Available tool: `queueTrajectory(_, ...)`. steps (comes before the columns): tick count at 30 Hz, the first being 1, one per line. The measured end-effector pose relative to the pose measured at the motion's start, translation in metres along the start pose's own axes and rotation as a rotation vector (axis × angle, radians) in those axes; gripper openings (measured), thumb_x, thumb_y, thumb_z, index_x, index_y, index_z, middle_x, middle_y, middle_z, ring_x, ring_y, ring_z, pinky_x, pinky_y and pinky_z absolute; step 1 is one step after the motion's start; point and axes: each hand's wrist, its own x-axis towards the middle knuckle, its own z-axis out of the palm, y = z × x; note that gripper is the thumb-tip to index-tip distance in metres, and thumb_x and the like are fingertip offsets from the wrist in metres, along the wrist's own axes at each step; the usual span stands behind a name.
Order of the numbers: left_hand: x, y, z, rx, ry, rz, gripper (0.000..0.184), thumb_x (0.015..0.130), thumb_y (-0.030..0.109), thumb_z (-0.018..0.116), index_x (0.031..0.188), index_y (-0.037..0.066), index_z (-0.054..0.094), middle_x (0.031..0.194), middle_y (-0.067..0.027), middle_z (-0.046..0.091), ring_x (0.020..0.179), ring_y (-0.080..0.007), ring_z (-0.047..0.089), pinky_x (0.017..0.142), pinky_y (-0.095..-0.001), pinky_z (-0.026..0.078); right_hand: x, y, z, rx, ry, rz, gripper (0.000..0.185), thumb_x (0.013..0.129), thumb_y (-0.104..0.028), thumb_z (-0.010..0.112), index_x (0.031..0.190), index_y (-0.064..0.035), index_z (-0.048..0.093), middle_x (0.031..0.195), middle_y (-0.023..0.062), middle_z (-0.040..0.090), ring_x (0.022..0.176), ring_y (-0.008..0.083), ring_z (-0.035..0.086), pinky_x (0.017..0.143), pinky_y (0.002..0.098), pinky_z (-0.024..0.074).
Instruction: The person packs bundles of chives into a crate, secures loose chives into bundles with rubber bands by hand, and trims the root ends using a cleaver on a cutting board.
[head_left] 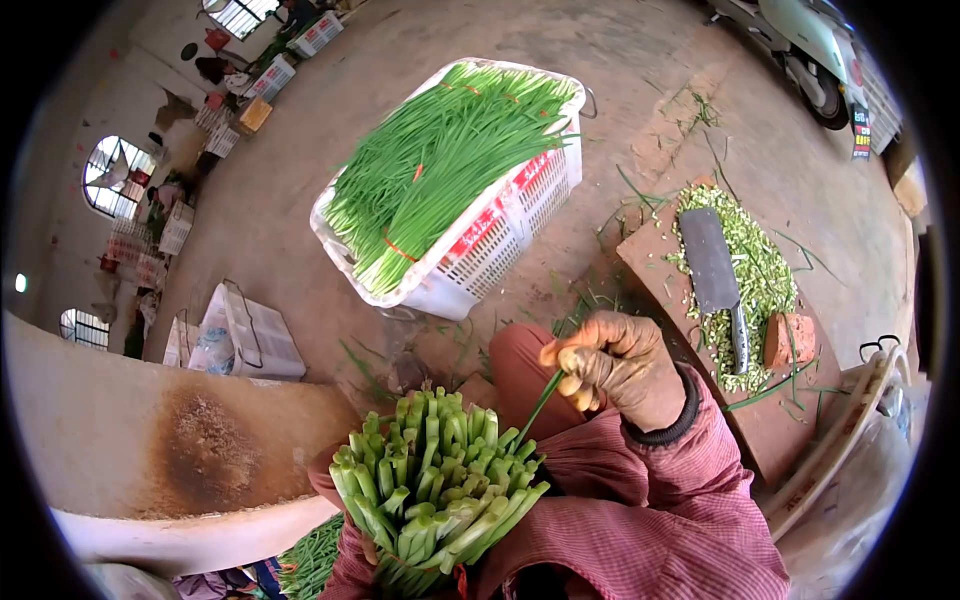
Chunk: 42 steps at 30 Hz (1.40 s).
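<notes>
A thick bundle of green stalks [430, 490] stands with its cut ends up, close to my body at the bottom centre. My left hand [370, 548] is almost wholly hidden behind the bundle's left side, and its fingers cannot be made out. Right of and above the bundle, my right hand [610, 365] pinches one thin green stalk [540, 408] that slants down to the bundle's right edge. Beyond them is a white crate [510, 225] piled with long green stalks [450, 160], some tied with red bands.
On the right, a board [665, 265] bears chopped bits [765, 275], a cleaver [708, 260] and a brick [790, 340]. A scooter [820, 60] stands at the upper right. White crates [265, 335] sit at the left, beyond a stained pale ledge [270, 440].
</notes>
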Motion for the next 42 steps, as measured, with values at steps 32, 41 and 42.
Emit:
queueTrajectory(32,-0.005,-0.017,0.007,0.035,-0.082,-0.002,0.106,0.062,0.041,0.076,0.138,0.001,0.013,0.137,-0.0128,0.028,0.126,-0.0232,0.028,0.101,-0.0369,0.025,0.063,0.006,0.012,-0.086,-0.549,0.146,0.023,0.085,-0.027,0.058,0.095,-0.0058,0.062,0.052,-0.0044,0.051,0.042,0.0029,0.041,0.04,0.0168,0.0322)
queueTrajectory(41,0.0,-0.024,0.011,0.029,-0.088,0.022,0.107,0.062,0.043,0.076,0.138,0.001,0.013,0.137,-0.0128,0.028,0.126,-0.0231,0.027,0.101,-0.0368,0.025,0.116,0.038,-0.021,-0.672,0.042,-0.484,0.027,0.084,-0.02,0.059,0.107,-0.0061,0.057,0.107,0.0111,0.055,0.098,0.019,0.047,0.064,0.0269,0.0458)
queueTrajectory(42,0.002,-0.023,0.01,0.025,-0.088,0.016,0.107,0.062,0.043,0.075,0.138,0.001,0.013,0.137,-0.0128,0.028,0.126,-0.023,0.027,0.101,-0.0368,0.025,0.105,0.026,-0.01,-0.742,-0.099,-0.538,0.035,0.082,-0.02,0.061,0.114,-0.0067,0.054,0.117,0.0127,0.05,0.113,0.0221,0.041,0.074,0.0299,0.0464)
